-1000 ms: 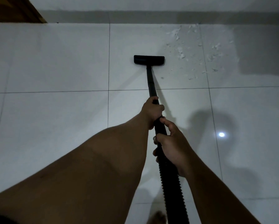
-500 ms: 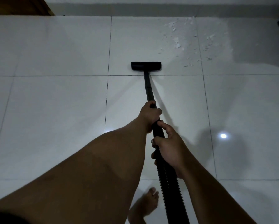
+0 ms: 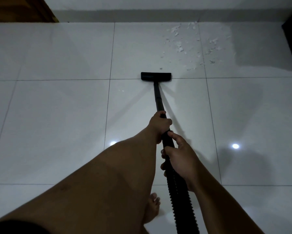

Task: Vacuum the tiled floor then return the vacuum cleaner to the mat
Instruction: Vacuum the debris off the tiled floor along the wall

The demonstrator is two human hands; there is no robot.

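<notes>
Left hand point(image 3: 160, 122) and right hand point(image 3: 179, 157) both grip the slim black vacuum wand point(image 3: 159, 103); its flat rectangular head point(image 3: 156, 76) rests on glossy white floor tiles point(image 3: 57, 115).

— Any writing you can read down there?
— None. The black floor head point(image 3: 156, 76) I'm pushing has no brand or label I can make out, and neither does the wand point(image 3: 158, 98).
— The tiles?
— The tiled floor point(image 3: 57, 115) is plain, no marks or numbers.

Dim room: pale wall point(image 3: 141, 4), perhaps wooden furniture point(image 3: 20, 9), two light glints point(image 3: 235, 146)
</notes>
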